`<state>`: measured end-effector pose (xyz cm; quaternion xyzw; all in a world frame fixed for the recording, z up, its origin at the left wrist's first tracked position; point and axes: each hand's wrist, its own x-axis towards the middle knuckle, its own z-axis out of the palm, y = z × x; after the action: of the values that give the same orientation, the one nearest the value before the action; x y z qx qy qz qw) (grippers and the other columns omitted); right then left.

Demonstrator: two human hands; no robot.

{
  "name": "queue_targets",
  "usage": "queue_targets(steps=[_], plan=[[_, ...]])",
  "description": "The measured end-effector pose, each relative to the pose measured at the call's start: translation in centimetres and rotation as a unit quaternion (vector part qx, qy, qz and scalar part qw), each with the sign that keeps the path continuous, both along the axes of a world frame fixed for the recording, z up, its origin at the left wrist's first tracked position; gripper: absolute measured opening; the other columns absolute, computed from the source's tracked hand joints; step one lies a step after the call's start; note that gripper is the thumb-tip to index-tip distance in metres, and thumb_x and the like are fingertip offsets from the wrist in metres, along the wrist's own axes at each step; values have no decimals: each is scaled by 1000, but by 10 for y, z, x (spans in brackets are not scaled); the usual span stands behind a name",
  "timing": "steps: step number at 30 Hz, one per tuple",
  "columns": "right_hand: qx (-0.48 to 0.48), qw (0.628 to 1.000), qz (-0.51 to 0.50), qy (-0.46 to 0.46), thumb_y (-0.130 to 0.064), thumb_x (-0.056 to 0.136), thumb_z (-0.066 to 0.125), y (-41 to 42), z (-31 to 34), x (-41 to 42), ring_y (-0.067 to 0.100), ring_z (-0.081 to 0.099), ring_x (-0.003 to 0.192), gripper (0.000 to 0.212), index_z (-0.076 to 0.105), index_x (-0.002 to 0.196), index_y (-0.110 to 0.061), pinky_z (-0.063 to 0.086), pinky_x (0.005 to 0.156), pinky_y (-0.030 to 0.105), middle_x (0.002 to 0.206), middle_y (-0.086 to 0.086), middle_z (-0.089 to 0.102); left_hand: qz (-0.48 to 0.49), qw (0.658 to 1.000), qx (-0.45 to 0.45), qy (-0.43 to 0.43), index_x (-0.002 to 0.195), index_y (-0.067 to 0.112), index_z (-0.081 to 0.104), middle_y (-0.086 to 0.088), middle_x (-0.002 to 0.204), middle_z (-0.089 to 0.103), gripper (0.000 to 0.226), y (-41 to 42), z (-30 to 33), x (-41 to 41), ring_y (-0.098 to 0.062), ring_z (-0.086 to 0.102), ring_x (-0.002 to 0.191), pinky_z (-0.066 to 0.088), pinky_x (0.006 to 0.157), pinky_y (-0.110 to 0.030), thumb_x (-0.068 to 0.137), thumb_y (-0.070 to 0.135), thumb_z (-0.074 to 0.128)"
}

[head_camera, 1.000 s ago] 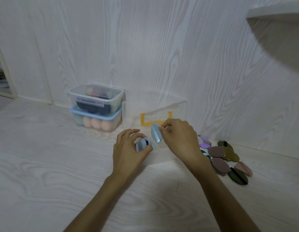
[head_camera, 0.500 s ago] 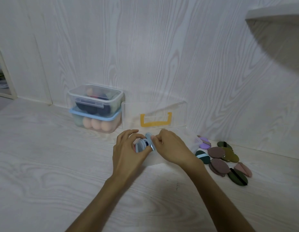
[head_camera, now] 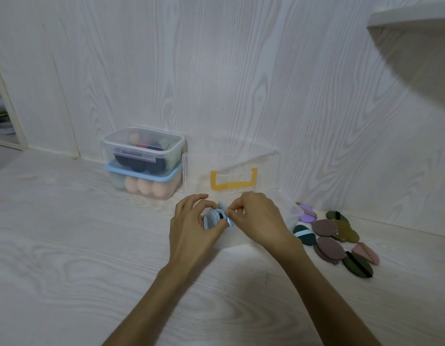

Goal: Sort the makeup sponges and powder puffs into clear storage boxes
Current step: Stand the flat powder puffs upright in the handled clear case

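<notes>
Pale wood-grain floor (head_camera: 67,245) meets a matching wall (head_camera: 216,71) at the back; work proceeds against that corner. Step in hand, by my judgement: packing powder puffs on edge into the open clear box (head_camera: 288,213). Left hand (head_camera: 191,231) curls round a row of upright puffs (head_camera: 212,218), holding them together; right hand (head_camera: 259,218) pinches a blue puff (head_camera: 227,218) at the row's right end, pressed against the row; whether it is fully seated cannot be told. The box's lid (head_camera: 231,173), with its yellow handle, stands raised behind the hands.

Next move likely calls for the right hand to release and reach right for the loose pile (head_camera: 341,236), which lies just beside the box; the left should keep the row from toppling.

Two shut boxes (head_camera: 144,163) of sponges are stacked left of the lid, against the wall. Room is open toward the viewer and to the left; the wall and raised lid bound the far side; a white ledge (head_camera: 416,33) overhangs the upper right.
</notes>
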<state>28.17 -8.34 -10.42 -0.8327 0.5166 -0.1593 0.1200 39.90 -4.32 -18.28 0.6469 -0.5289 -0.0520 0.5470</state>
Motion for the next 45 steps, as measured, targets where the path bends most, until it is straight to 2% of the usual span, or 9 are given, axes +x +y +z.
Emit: queue_targets(steps=[6,11,16,20,25,30,35,41,45], plan=[[-34,999,-19,-12,-34,87,65,-1,-2,4,14,63,86,25,68,108,-21,40,66,20,102,-2,69,-10,1000,2,3,90,41,59,26,116,45,37,2,1,0,3,37,115,37,92,-29,61,60,47],[-31,999,-14,1,-31,89,63,-4,-8,5,17,62,82,22,71,108,-23,41,65,24,103,3,70,1,999,24,-45,100,39,65,23,121,48,50,3,2,3,-3,38,123,37,90,-27,64,65,42],[62,996,65,7,-23,93,56,-13,2,-10,16,62,99,28,66,119,-24,49,80,26,119,-1,67,-16,997,63,-43,104,39,66,25,121,46,44,3,9,7,-1,35,123,32,86,-22,70,62,48],[64,996,43,-54,-30,82,70,-16,5,-14,9,62,86,27,73,107,-21,48,73,21,106,0,72,8,993,103,-54,98,39,71,20,119,53,25,-6,18,10,-7,39,120,41,85,-27,78,53,65],[86,990,28,-105,-28,84,69,-15,4,-17,13,66,84,21,76,99,-16,53,77,26,95,2,74,12,995,76,-67,107,35,68,13,118,63,28,-2,26,5,-13,50,114,42,94,-40,80,42,69],[75,994,26,-78,-29,84,68,-15,3,-16,13,66,85,20,76,99,-19,54,79,29,95,-1,74,70,968,31,-240,80,32,76,14,75,71,18,5,31,4,-8,61,84,21,106,-38,83,44,63],[-16,999,3,-29,-29,86,65,-6,-4,-5,16,63,86,14,73,97,-25,42,68,24,99,-3,69,13,930,42,-364,72,28,76,10,67,70,42,6,29,16,-10,63,85,27,103,-32,82,38,37],[-83,995,6,52,-17,91,59,-2,-4,2,21,62,99,23,69,111,-24,39,71,26,113,1,64,-8,925,72,-372,94,22,72,9,94,72,43,4,28,13,-13,60,94,38,79,-27,83,35,32],[-90,994,-4,65,-19,91,59,-4,-3,1,20,63,94,19,72,104,-23,44,71,28,108,0,67,-40,945,120,-302,123,27,62,7,103,70,52,5,30,11,-10,49,117,33,87,-26,84,37,29]])
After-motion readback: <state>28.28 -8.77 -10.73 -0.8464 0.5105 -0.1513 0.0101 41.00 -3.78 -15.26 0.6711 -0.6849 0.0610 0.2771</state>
